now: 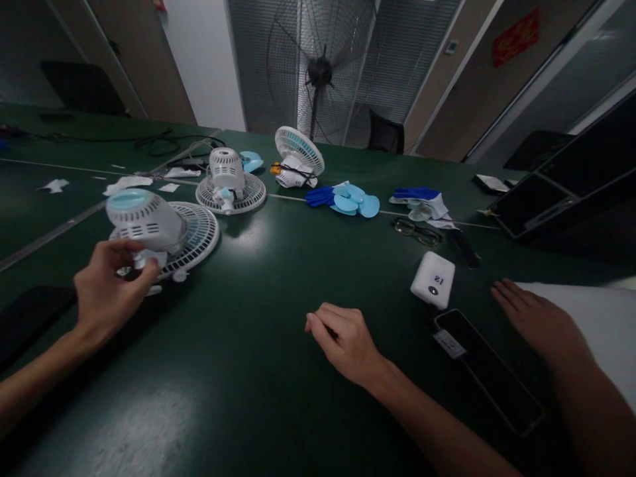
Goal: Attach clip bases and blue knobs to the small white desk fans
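My left hand (116,281) is closed at the near side of a white desk fan (149,225), its thumb and fingers pinching a small white piece (150,257) by the fan's housing. Whether this piece belongs to the fan or is loose, I cannot tell. The fan lies face down on its round grille, with a light blue end on its housing. Over the bare middle of the dark green table (258,318), my right hand (345,338) is curled with its fingers folded in, and nothing shows in it.
Farther back are a second face-down fan (228,175), a tilted fan (298,156) and light blue blades (355,199) beside blue gloves. To the right lie glasses (417,232), a white box (433,279) and a black phone (489,371). Another person's hand (541,318) rests there.
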### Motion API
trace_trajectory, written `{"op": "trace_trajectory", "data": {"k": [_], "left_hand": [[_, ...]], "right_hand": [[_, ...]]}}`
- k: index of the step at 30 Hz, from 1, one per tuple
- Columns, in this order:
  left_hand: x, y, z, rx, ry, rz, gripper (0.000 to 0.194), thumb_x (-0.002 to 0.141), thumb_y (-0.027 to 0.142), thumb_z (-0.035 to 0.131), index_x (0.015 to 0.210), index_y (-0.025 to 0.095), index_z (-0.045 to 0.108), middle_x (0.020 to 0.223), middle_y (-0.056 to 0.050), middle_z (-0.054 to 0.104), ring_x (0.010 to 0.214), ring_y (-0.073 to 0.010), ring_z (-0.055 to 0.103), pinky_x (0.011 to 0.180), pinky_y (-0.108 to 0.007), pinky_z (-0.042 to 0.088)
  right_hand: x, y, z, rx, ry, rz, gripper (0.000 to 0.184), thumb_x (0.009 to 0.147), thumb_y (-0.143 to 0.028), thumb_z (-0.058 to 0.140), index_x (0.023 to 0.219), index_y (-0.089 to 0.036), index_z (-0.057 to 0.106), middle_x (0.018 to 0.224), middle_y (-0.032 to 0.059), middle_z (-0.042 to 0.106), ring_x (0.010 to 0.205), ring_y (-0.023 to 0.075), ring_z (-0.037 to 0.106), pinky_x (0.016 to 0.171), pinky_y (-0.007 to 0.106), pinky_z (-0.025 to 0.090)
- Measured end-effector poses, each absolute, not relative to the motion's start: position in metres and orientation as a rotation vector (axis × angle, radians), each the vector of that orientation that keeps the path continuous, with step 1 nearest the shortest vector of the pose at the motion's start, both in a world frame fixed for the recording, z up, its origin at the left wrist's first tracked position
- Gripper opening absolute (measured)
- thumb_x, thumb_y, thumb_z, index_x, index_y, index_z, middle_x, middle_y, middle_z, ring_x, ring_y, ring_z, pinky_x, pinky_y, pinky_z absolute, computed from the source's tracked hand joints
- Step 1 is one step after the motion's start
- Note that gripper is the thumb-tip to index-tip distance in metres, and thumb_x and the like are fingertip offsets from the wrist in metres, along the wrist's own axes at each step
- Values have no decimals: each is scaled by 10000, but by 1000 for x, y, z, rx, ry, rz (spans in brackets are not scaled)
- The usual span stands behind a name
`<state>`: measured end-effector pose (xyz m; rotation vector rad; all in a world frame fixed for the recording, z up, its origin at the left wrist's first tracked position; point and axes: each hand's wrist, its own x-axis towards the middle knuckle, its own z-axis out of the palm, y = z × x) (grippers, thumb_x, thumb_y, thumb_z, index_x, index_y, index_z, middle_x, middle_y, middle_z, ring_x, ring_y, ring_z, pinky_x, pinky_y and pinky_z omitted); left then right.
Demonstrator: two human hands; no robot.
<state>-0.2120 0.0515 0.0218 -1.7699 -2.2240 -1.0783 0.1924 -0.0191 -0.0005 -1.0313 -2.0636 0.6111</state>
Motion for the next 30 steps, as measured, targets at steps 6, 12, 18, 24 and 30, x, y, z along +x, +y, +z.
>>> {"op": "trace_trajectory", "data": {"k": [6,12,18,24,30], "left_hand": [[-152,27,10,-2099,-2106,-1394,375,815,355,738,1114,182,592,935,-8,665,774,-166,649,723,-268,548],[-78,18,1,-2486,-1818,-1549,237,873,299,696,1061,197,594,848,-2,646,644,-143,614,580,-247,487],[-6,7,4,-2804,-1527,-1701,178,891,173,655,1043,212,572,818,31,612,664,-120,594,640,-232,492],[-4,5,9,-3072,-1514,-1694,274,979,207,584,1248,226,534,950,-7,593,810,-150,598,730,-262,514],[-41,-4,4,-3164,-1506,-1298,357,969,241,601,1291,227,448,1123,-77,588,1000,-225,599,887,-381,527]], "right_hand": [[188,-22,7,-1018,-2136,568,233,1070,-237,488,987,-162,691,806,7,659,679,121,595,647,265,427],[188,-25,2,-1027,-2326,397,230,1044,-269,543,1248,-214,633,948,9,722,735,137,651,660,279,452],[190,-28,-8,-1181,-2411,211,231,983,-330,638,1160,-182,629,977,46,746,817,214,714,668,322,503],[191,-29,-5,-1344,-2419,128,159,958,-318,683,1052,-198,641,990,56,742,776,213,709,605,302,476],[189,-29,-4,-1308,-2416,140,264,996,-300,653,1255,-260,622,1037,16,749,806,205,728,610,297,472]]}}
